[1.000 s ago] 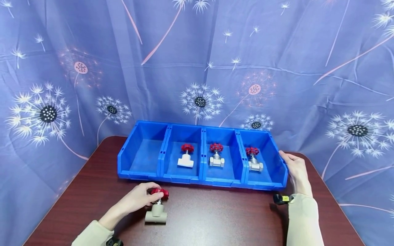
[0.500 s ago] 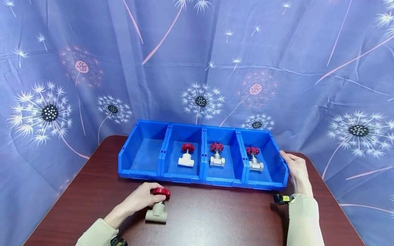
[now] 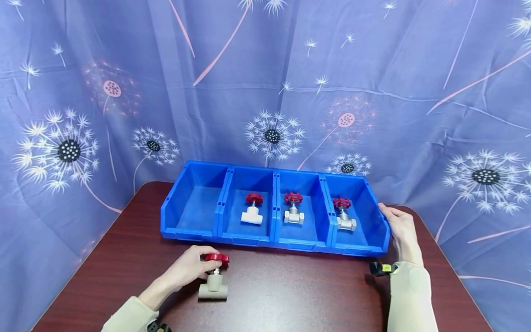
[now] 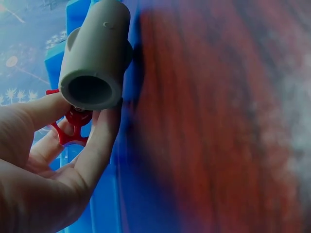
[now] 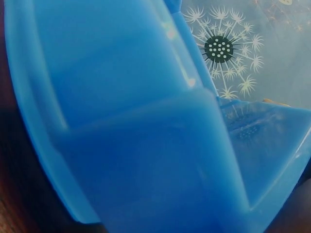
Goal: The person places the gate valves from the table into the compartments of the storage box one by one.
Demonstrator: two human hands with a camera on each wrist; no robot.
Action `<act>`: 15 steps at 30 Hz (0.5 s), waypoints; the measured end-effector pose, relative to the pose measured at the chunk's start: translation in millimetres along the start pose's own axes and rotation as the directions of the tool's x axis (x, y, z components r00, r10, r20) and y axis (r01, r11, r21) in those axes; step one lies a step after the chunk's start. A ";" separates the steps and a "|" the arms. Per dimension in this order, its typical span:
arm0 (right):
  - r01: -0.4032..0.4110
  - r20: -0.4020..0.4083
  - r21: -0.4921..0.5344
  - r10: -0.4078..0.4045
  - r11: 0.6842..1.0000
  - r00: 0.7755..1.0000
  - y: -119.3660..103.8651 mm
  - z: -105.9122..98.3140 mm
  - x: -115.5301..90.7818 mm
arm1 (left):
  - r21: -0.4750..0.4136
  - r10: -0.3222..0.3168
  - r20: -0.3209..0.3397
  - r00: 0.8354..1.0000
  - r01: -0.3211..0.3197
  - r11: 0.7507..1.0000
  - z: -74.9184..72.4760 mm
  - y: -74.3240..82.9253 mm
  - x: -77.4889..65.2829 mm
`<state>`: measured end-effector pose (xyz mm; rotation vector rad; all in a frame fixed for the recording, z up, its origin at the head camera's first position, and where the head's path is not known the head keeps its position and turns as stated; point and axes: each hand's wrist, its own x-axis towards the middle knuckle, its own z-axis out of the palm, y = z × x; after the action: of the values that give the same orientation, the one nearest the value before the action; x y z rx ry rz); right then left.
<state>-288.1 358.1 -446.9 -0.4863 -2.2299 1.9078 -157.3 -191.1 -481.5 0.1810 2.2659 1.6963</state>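
Note:
In the head view, my left hand (image 3: 191, 268) grips the red handwheel of a beige valve (image 3: 213, 289) in front of the blue bin row. The valve stands upright, its tee-shaped body downward; whether it touches the table I cannot tell. The left wrist view shows the open pipe end of the valve (image 4: 97, 53) with fingers around the red wheel (image 4: 73, 135). My right hand (image 3: 401, 230) holds the right side wall of the blue bins (image 3: 199, 237), its fingertips at the rim. Blue plastic fills most of the right wrist view, with that hand barely seen.
Three other red-wheeled valves lie in the bins: a white valve (image 3: 251, 216) second from left, a metal valve (image 3: 293, 216) in the third, another metal valve (image 3: 345, 223) in the rightmost. Behind the brown table (image 3: 290, 295) hangs a dandelion-print curtain (image 3: 265, 55).
The beige valve and my left hand shift very slightly, and the left fingers settle on the handwheel. My right hand stays at the bin wall. The whole head view drifts a little.

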 end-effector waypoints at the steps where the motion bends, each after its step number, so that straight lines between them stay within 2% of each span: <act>1: 0.001 0.006 0.002 -0.001 1.000 1.000 0.1 -0.2 -0.2 | -0.001 0.004 -0.001 1.000 -0.004 1.000 -0.5 0.7 -0.6; 7: 0.011 0.012 -0.034 -0.011 0.999 1.000 0.4 -1.3 0.2 | -0.013 0.032 -0.005 0.999 -0.032 0.999 -7.4 7.2 -2.2; 13: 0.014 -0.011 -0.043 -0.015 0.999 1.000 -0.6 0.0 0.4 | 0.006 0.002 -0.048 0.999 -0.002 1.000 -19.2 22.2 -3.6; 15: 0.011 -0.022 -0.050 -0.013 0.999 1.000 0.5 -0.1 0.5 | 0.017 0.011 -0.064 0.998 -0.010 1.000 -24.0 28.0 -4.0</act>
<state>-288.5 358.5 -447.4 -0.4981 -2.2658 1.8356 -163.4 -205.9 -448.1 0.1441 2.3301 1.7125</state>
